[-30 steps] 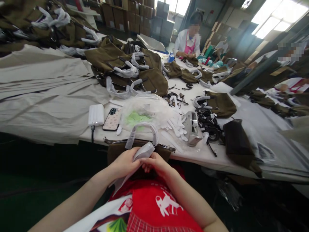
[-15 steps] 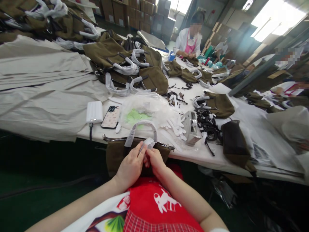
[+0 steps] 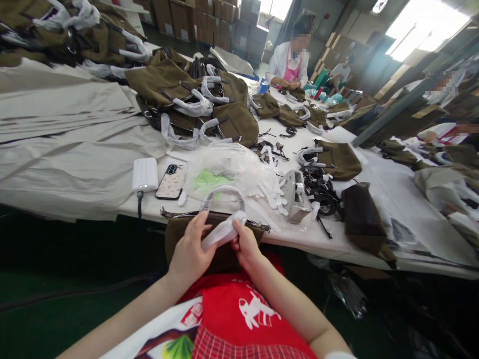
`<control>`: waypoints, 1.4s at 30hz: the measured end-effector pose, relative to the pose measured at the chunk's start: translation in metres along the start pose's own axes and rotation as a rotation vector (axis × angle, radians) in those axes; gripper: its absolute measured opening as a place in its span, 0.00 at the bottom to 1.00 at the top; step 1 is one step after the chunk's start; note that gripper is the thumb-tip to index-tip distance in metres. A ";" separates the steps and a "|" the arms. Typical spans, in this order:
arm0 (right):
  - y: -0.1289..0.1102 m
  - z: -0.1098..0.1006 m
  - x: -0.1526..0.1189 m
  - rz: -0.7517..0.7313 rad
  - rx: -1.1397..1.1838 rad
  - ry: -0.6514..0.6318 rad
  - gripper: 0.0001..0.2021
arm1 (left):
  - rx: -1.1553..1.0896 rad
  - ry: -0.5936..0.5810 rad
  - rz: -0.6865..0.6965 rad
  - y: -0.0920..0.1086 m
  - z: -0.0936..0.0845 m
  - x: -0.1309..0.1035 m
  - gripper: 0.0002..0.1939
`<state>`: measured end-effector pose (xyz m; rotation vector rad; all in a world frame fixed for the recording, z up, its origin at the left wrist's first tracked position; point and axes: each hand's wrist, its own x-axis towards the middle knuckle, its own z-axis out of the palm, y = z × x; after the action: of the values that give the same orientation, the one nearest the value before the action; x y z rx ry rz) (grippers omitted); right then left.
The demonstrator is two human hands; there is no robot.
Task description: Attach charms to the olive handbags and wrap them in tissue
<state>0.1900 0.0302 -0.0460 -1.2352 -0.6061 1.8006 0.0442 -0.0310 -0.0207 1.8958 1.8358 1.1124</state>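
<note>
An olive-brown handbag hangs at the table's front edge, its zipper running along the top. The far handle, wrapped in whitish film, arches up behind my hands. Closer to me, the near wrapped handle lies slanted between both hands. My right hand pinches its upper right part between thumb and fingers. At the lower left end, my left hand is closed around the handle, thumb along it and fingers stretched up beside the bag's opening. The bag's lower front is hidden by my hands.
Behind the bag lies a clear plastic bag with something green inside. A phone and a white power bank are to its left; a metal tape dispenser stands right. More olive bags are piled beyond. A co-worker works farther back.
My hands have moved apart along the near handle, the left one to the left and the right one slightly right. More of the wrapped handle now shows between them.
</note>
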 end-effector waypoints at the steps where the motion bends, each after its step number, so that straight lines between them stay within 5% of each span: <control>1: 0.000 0.000 0.001 0.010 0.042 0.005 0.23 | -0.028 0.023 -0.076 -0.003 -0.004 0.002 0.35; 5: 0.001 0.000 0.003 0.027 0.125 -0.021 0.21 | -0.095 -0.056 -0.179 -0.012 -0.011 0.006 0.27; 12: 0.006 0.001 -0.002 -0.084 -0.070 -0.022 0.24 | -0.080 -0.223 0.166 -0.007 -0.017 -0.001 0.15; 16: 0.007 0.001 -0.003 -0.113 -0.138 -0.025 0.24 | -0.002 -0.380 0.191 -0.001 -0.031 -0.001 0.13; 21: 0.008 0.003 -0.001 -0.127 -0.195 -0.046 0.23 | -0.149 -0.250 -0.077 0.000 -0.034 0.021 0.17; 27: 0.008 -0.001 0.001 -0.174 -0.284 -0.086 0.22 | -0.449 -0.591 -0.369 -0.005 0.003 0.038 0.26; 30: -0.015 -0.018 -0.005 -0.205 -0.533 -0.204 0.20 | -0.656 -0.623 -0.489 -0.014 0.017 0.037 0.28; 32: -0.044 -0.039 -0.012 -0.371 -0.717 -0.151 0.14 | -0.712 -0.625 -0.552 -0.018 0.021 0.036 0.28; 35: -0.098 -0.083 -0.018 -0.761 -0.793 0.330 0.10 | -0.680 -0.578 -0.546 -0.019 0.020 0.035 0.28; 37: -0.130 -0.116 -0.013 -0.876 -0.814 0.624 0.11 | -0.643 -0.559 -0.517 -0.019 0.019 0.035 0.28; 39: -0.152 -0.145 -0.004 -0.827 -0.788 0.697 0.09 | -0.621 -0.561 -0.508 -0.021 0.021 0.034 0.28; 42: -0.162 -0.171 0.011 -0.690 -0.715 0.582 0.11 | -0.582 -0.555 -0.507 -0.026 0.027 0.031 0.28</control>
<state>0.4052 0.1117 0.0048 -1.6430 -1.1926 0.6015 0.0402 0.0108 -0.0457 1.1545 1.3601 0.7297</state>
